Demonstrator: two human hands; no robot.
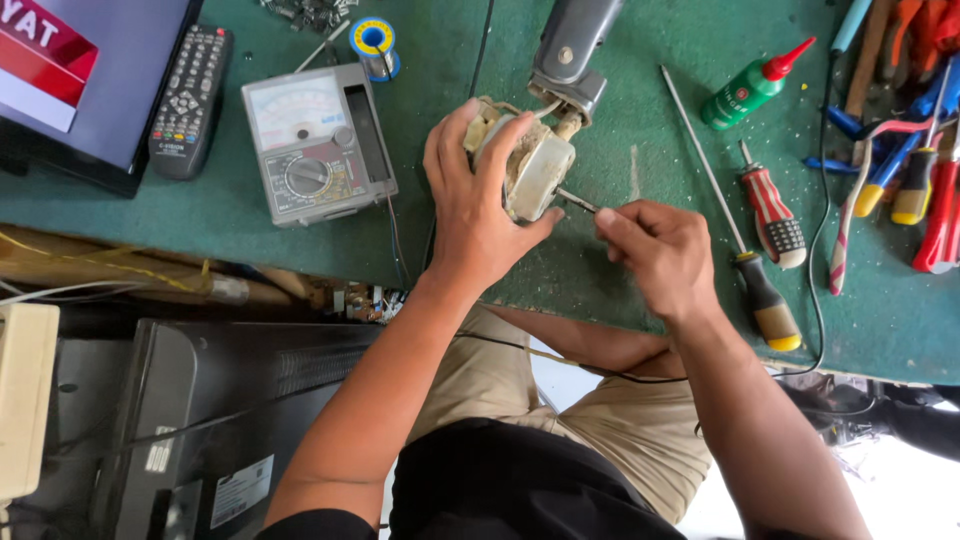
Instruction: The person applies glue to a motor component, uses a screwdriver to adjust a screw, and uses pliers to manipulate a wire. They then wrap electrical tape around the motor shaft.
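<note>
Our left hand (480, 205) clamps the small motor housing (535, 165) steady on the green counter (620, 270), just right of the analog multimeter (318, 140), while our right-hand fingers (625, 222) pinch a thin metal tool (578, 200) against it.

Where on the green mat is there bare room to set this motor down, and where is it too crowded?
Bare mat lies between the right hand and the long screwdriver, and between the multimeter and the left hand, though a cable crosses there. The pile of tools at the right edge is crowded.
</note>
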